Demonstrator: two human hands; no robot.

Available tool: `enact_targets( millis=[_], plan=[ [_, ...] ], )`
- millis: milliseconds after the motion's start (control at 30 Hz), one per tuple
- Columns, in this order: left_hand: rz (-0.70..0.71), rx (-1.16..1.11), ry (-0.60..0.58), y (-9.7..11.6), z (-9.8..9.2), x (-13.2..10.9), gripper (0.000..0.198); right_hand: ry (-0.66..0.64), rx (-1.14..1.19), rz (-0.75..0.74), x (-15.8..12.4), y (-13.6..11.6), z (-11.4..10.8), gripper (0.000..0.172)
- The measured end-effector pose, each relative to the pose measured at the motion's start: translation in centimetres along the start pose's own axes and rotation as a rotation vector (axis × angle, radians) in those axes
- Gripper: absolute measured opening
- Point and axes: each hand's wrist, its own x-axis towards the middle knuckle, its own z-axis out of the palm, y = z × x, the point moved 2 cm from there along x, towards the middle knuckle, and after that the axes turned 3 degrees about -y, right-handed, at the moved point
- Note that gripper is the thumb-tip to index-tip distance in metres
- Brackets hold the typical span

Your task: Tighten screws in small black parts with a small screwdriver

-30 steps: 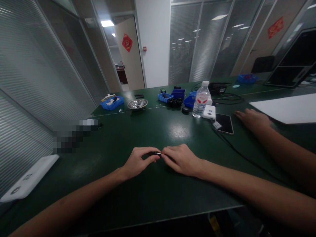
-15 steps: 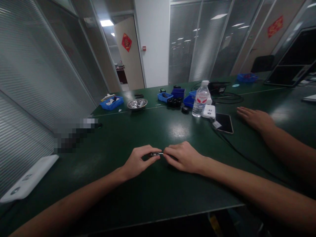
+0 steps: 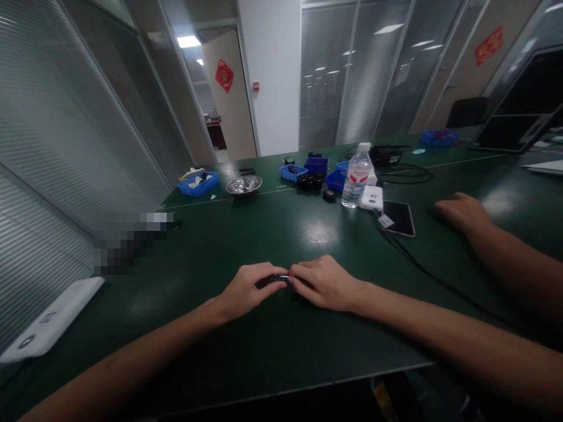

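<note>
Above the green table (image 3: 185, 351), my left hand (image 3: 246, 290) pinches a small, thin black item with a shiny metallic edge (image 3: 278, 278) between thumb and fingers. What kind of item it is, I cannot make out. My right hand (image 3: 323, 281) is closed at the item's right end, its thumb and fingertips pressed together there. My fingers hide that end, so whatever the right fingertips grip is too small to name. The two hands nearly touch at the fingertips.
Another person's hand (image 3: 461, 212) rests at the right. Beyond my hands stand a water bottle (image 3: 357, 179), a phone (image 3: 400, 218), a metal bowl (image 3: 244, 186) and blue trays (image 3: 199, 184). A cable (image 3: 433, 282) crosses the right side; a white device (image 3: 53, 319) lies left.
The black item has turned slightly in my left hand, and my right fingertips sit closer against it. The other person's hand has drawn back rightward and curled up.
</note>
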Motion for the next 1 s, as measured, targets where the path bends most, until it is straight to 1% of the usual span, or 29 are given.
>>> enact_targets(
  millis=[167,300,500,600,700,833,900,1000],
  plan=[
    [-0.021,-0.050,0.008,0.1,0.1,-0.1,0.034,0.022,0.041,0.044,0.1,0.0,0.3,0.025],
    [-0.077,-0.068,-0.032,0.4,0.2,0.0,0.044,0.048,0.051,0.065,0.1,0.2,0.3,0.027],
    [-0.099,-0.081,-0.056,0.6,0.1,0.1,0.044,0.039,0.065,0.098,0.1,0.5,0.3,0.029],
    [-0.109,-0.031,-0.055,0.4,0.1,0.2,0.044,0.012,0.051,0.117,0.1,0.8,0.5,0.028],
    [-0.102,0.032,-0.054,0.1,0.2,0.4,0.039,-0.016,-0.003,0.126,0.2,1.1,0.5,0.026],
    [-0.047,0.100,-0.031,-0.2,0.5,0.8,0.032,-0.068,-0.183,0.091,0.2,1.3,0.3,0.024],
    [-0.057,0.119,-0.008,-0.3,0.5,0.9,0.032,-0.083,-0.251,0.080,0.2,1.2,0.1,0.024],
    [-0.087,0.100,0.002,-0.6,0.5,0.8,0.035,-0.090,-0.258,0.103,0.3,1.2,-0.3,0.024]
  ],
)
